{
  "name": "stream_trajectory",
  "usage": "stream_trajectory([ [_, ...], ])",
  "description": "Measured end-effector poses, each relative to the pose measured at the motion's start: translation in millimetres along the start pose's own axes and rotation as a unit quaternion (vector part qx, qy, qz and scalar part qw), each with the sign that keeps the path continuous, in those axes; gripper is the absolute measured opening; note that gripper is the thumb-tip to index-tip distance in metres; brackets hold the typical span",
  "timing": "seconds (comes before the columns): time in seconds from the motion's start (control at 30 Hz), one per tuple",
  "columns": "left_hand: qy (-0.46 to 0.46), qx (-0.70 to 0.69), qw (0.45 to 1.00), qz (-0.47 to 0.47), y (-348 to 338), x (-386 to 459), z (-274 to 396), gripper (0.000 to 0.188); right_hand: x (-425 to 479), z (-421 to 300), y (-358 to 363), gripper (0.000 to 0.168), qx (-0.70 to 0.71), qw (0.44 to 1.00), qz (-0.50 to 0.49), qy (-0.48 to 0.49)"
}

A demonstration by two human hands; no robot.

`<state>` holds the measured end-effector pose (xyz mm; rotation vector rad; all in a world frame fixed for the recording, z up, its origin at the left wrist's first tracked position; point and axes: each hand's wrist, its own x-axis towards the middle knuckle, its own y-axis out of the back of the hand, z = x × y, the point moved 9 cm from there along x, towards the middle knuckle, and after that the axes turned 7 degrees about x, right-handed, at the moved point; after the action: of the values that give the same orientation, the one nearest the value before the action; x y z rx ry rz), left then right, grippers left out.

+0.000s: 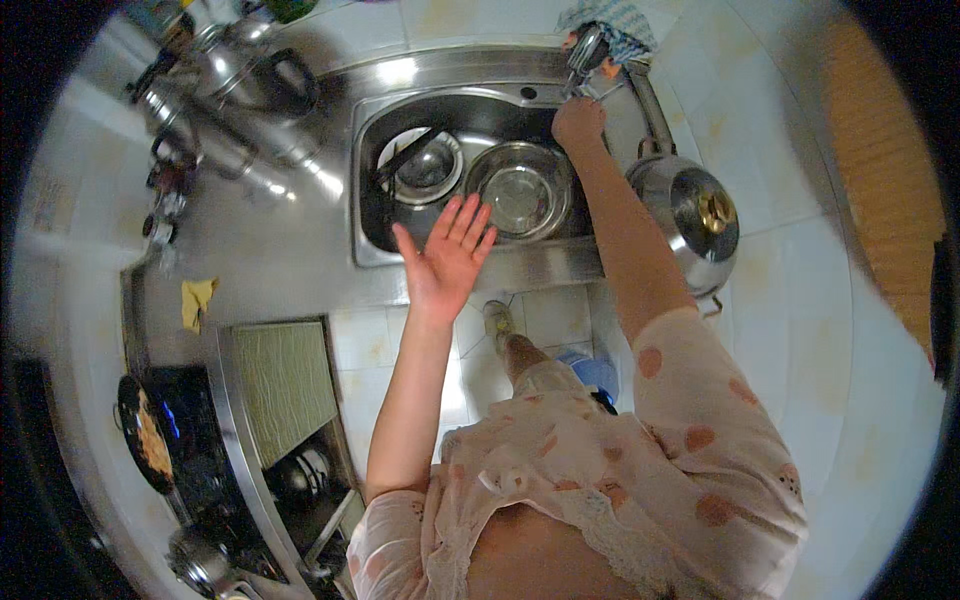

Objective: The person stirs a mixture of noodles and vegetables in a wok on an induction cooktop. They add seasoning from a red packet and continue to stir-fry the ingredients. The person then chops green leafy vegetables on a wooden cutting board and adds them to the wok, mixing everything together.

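Note:
My left hand (pixel 448 259) is held palm up with its fingers apart above the front edge of the steel sink (pixel 362 244), with nothing in it. At the sink's back right corner, my right hand (pixel 580 124) is closed at a metal fitting beside the faucet (pixel 587 56); what its fingers hold is partly hidden. In the basin stand a white-rimmed bowl (pixel 390 154) with a dark-handled utensil (pixel 409 156) across it, and a round metal basin (pixel 559 199) with a smaller clear round shape inside.
A lidded steel pot (pixel 694 255) stands right of the sink. Steel pots and a kettle (pixel 259 86) are at the back left. A yellow cloth (pixel 196 302) lies on the counter. A frying pan with food (pixel 146 439) sits on the stove, with blue flame beside it. A striped cloth (pixel 626 30) hangs by the faucet.

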<state>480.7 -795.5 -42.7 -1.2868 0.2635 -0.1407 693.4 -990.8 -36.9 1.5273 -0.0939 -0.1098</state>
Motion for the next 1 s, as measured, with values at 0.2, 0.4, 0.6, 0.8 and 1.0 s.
stream_trajectory([
  [0.2, 0.083, 0.032, 0.996, -0.01, -32.5, 155.4, -40.3, 0.081, 132.3, 95.6, -36.5, 0.043, 0.118, 0.982, 0.006, -0.148],
  [0.4, 0.118, 0.003, 0.992, 0.032, -33.1, 255.1, -75.1, 0.066, 98.9, 69.4, -82.9, 0.033, 0.767, 0.632, -0.01, -0.11],
  [0.6, 0.062, 0.097, 0.987, 0.11, 5.5, 277.8, -100.8, 0.019, 51.3, 11.0, -78.2, 0.028, 0.897, 0.413, -0.061, -0.145],
  [0.8, 0.197, 0.054, 0.969, 0.137, 1.4, 269.3, -125.0, 0.021, 57.6, 43.8, -43.4, 0.027, 0.473, 0.877, 0.074, -0.04],
  [1.0, 0.274, 0.141, 0.951, 0.022, -6.1, 291.3, -132.0, 0.027, 43.0, 18.9, -41.7, 0.025, 0.575, 0.811, 0.102, 0.035],
])
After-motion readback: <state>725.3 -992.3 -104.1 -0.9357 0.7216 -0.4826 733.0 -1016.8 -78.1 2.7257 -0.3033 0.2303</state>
